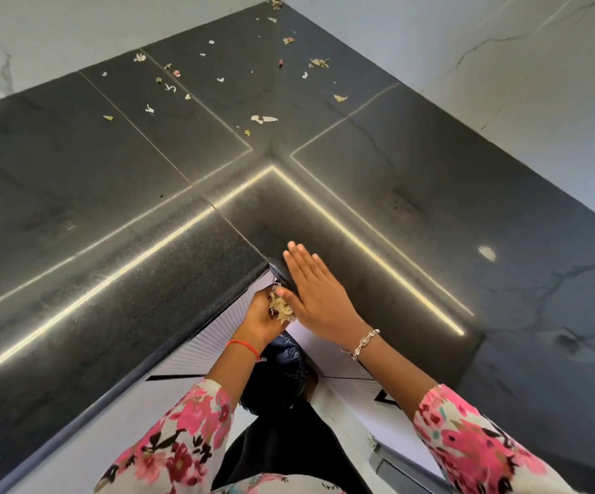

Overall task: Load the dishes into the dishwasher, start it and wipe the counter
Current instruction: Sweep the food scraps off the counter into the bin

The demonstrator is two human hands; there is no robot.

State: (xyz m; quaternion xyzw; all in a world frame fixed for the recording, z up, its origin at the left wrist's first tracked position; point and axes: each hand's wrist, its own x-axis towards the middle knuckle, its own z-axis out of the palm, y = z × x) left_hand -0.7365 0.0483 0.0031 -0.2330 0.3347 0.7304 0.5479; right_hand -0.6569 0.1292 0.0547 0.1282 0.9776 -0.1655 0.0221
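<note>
- Now the right hand (pixel 319 290) lies flat, fingers straight, at the counter (pixel 110 244) edge.
- Just below, the left hand (pixel 260 320) cups scraps (pixel 281 308), fingers curled round them.
- Loose bits (pixel 264 119) litter the far corner.

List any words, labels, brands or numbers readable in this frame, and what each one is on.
None can be read.
The counter, walls, cabinet fronts, floral sleeves, bracelet and the scraps in the left hand bear no writing.
</note>
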